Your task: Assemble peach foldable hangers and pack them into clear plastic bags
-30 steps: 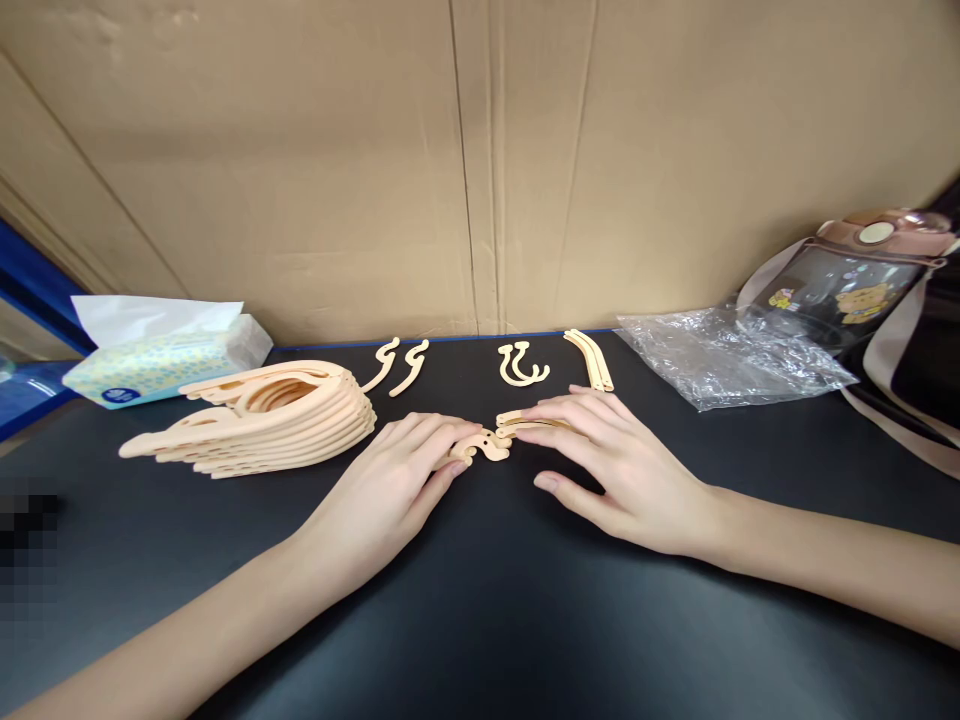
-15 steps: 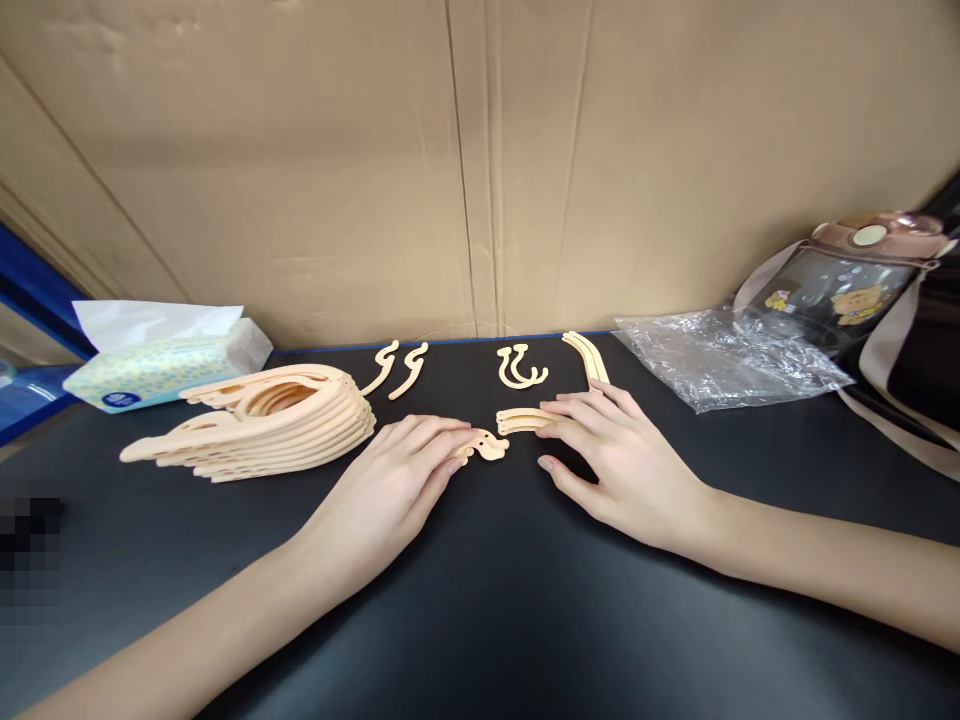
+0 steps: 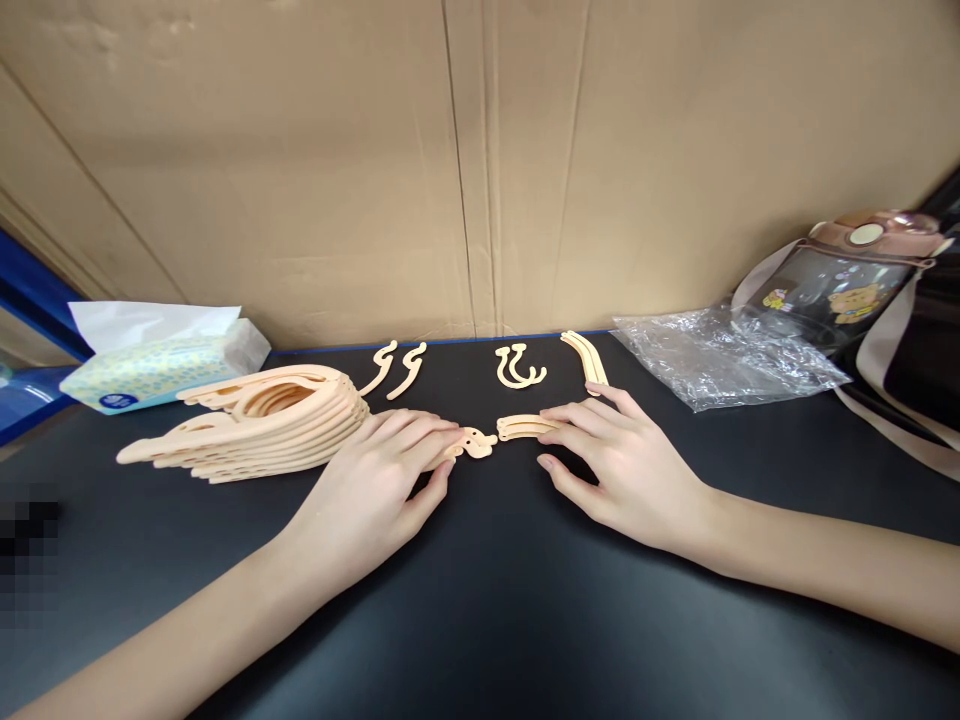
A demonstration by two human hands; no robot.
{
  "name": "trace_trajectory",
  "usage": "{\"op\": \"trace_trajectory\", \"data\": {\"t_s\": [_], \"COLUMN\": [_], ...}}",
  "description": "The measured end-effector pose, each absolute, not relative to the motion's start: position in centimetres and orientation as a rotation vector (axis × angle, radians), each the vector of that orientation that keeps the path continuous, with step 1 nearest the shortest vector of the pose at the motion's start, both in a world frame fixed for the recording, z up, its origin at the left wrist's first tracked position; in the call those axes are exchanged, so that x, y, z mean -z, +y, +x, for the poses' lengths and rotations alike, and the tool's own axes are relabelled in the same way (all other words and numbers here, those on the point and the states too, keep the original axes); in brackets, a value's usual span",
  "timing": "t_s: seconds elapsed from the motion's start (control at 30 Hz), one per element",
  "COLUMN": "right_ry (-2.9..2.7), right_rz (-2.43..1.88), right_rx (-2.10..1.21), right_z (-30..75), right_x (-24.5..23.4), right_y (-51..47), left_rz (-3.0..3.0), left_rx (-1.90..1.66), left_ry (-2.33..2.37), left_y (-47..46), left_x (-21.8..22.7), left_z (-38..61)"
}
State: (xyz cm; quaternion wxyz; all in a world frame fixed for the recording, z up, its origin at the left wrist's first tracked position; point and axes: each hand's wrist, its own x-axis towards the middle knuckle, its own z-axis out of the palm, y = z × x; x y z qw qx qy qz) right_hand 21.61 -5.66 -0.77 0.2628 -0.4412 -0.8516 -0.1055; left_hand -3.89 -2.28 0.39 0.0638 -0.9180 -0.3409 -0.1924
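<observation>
My left hand [image 3: 386, 475] is closed with fingertips and thumb around a small beige hanger piece [image 3: 478, 442], which has dark holes and a curved end poking out to the right. My right hand [image 3: 615, 450] lies with fingers spread, its middle fingertips resting on the right end of a pair of curved hanger arms [image 3: 519, 427]. Its outstretched forefinger or another finger touches the lower end of a second set of curved arms [image 3: 581, 355]. Beyond the hands, two hook pieces [image 3: 521, 370] lie side by side. Two wavy arm pieces [image 3: 406, 372] lie farther left.
A stack of beige hangers [image 3: 255, 425] sits left of my left hand, before a tissue pack [image 3: 157, 370]. At the right are a crumpled clear plastic bag [image 3: 727, 360] and a strapped water bottle [image 3: 832, 285]. A cardboard wall [image 3: 315, 180] backs the black table [image 3: 510, 620].
My left hand has shifted slightly left with the small hanger piece, widening the gap to the curved arms. My right hand has hardly moved.
</observation>
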Motion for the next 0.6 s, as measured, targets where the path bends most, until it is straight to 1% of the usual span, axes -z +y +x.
{"op": "trace_trajectory", "data": {"t_s": [0.6], "right_ry": [-2.275], "right_rz": [-1.157], "right_rx": [0.364], "right_z": [21.59], "right_x": [0.84], "right_y": [-5.88], "left_rz": [-2.730], "left_rx": [0.568], "left_ry": [-0.969], "left_y": [-2.65], "left_x": [-0.87], "left_z": [-3.88]}}
